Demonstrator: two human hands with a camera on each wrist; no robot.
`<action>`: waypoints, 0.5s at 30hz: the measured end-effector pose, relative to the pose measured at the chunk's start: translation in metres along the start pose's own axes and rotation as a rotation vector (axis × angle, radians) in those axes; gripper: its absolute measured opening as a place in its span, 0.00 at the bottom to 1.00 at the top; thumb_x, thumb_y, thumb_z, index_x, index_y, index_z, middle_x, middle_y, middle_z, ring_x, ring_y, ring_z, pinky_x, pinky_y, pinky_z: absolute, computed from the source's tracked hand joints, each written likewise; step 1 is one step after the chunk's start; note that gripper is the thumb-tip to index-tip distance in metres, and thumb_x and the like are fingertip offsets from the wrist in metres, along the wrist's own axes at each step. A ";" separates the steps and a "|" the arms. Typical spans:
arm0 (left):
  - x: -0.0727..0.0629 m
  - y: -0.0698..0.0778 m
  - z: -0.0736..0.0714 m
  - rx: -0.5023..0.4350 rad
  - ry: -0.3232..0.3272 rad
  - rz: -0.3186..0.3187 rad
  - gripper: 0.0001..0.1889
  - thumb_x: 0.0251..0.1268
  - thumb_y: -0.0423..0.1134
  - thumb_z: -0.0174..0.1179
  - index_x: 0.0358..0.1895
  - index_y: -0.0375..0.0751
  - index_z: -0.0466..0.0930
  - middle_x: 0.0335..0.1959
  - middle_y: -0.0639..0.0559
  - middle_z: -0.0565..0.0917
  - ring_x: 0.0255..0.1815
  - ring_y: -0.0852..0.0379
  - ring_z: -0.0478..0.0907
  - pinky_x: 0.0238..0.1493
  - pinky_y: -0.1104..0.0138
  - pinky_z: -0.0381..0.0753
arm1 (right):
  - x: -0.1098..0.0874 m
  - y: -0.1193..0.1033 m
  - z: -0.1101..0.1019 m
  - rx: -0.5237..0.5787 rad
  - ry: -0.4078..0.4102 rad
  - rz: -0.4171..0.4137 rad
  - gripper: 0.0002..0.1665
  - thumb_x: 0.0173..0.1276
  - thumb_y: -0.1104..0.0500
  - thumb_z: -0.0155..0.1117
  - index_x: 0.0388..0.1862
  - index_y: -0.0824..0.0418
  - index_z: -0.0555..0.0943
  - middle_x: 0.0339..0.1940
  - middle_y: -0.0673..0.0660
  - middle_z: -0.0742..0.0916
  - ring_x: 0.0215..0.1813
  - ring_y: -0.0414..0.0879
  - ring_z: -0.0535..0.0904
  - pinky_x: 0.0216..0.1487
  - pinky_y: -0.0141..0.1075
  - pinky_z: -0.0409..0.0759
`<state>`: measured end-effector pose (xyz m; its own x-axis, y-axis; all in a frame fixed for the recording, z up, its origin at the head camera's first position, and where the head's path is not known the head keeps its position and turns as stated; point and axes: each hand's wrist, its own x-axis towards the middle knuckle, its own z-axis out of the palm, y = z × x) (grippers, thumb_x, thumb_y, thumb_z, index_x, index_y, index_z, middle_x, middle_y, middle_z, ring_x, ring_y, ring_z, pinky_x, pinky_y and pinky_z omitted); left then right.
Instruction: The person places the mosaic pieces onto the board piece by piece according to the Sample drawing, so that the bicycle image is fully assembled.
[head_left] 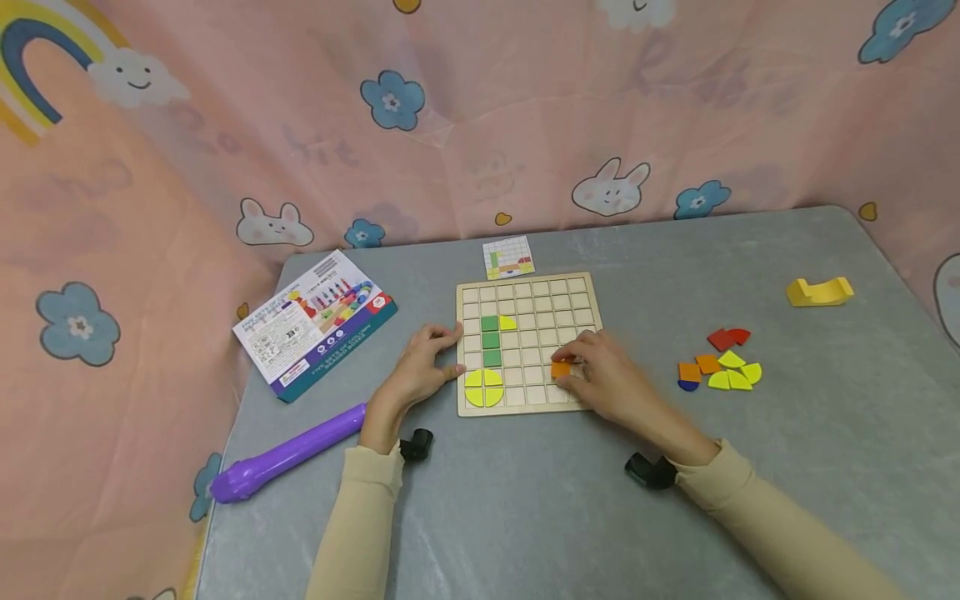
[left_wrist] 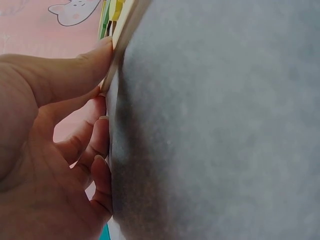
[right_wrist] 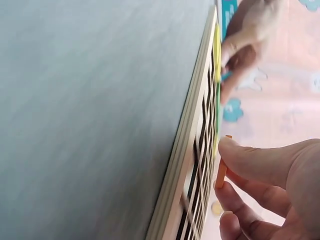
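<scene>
A wooden grid board [head_left: 536, 344] lies on the grey table. Its left part bears several green square tiles [head_left: 491, 340], a yellow quarter-circle tile [head_left: 507, 322] and, lower down, yellow quarter-circles forming a full circle [head_left: 483, 388]. My left hand [head_left: 411, 367] touches the board's left edge with thumb and fingertips; in the left wrist view the thumb [left_wrist: 75, 70] rests at the rim. Above the lower right cells, my right hand [head_left: 611, 379] pinches an orange square tile [right_wrist: 222, 170] between thumb and fingers. A pattern card [head_left: 508, 257] lies just behind the board.
To the right sit loose red tiles [head_left: 727, 338], orange tiles [head_left: 707, 363], yellow tiles [head_left: 738, 377] and a blue tile [head_left: 687, 386]. A yellow curved block [head_left: 820, 292] stands farther right. At left are a box [head_left: 315, 325] and a purple tube [head_left: 292, 452].
</scene>
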<state>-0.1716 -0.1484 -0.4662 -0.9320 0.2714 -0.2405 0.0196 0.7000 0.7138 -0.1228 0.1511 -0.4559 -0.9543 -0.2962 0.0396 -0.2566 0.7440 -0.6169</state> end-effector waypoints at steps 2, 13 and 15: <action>0.000 0.000 0.000 -0.002 0.000 -0.002 0.36 0.71 0.36 0.70 0.80 0.46 0.67 0.71 0.42 0.71 0.73 0.42 0.63 0.77 0.45 0.62 | 0.005 -0.008 0.006 -0.008 -0.015 -0.010 0.14 0.66 0.62 0.78 0.50 0.60 0.90 0.45 0.57 0.86 0.49 0.52 0.75 0.48 0.46 0.75; 0.000 -0.001 0.000 0.008 0.000 0.010 0.36 0.72 0.37 0.70 0.80 0.45 0.67 0.70 0.41 0.72 0.73 0.41 0.64 0.76 0.45 0.62 | 0.026 -0.034 0.029 0.005 -0.041 -0.073 0.14 0.63 0.62 0.79 0.48 0.59 0.91 0.46 0.55 0.87 0.48 0.50 0.76 0.50 0.45 0.78; 0.001 -0.001 0.000 0.009 -0.001 0.011 0.36 0.72 0.37 0.70 0.80 0.45 0.67 0.70 0.41 0.72 0.73 0.41 0.64 0.76 0.45 0.62 | 0.028 -0.034 0.031 0.004 -0.047 -0.072 0.14 0.62 0.62 0.80 0.48 0.59 0.91 0.46 0.55 0.87 0.50 0.50 0.76 0.51 0.47 0.79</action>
<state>-0.1722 -0.1490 -0.4673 -0.9313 0.2797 -0.2332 0.0333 0.7030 0.7104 -0.1356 0.0990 -0.4580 -0.9252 -0.3765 0.0473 -0.3235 0.7176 -0.6167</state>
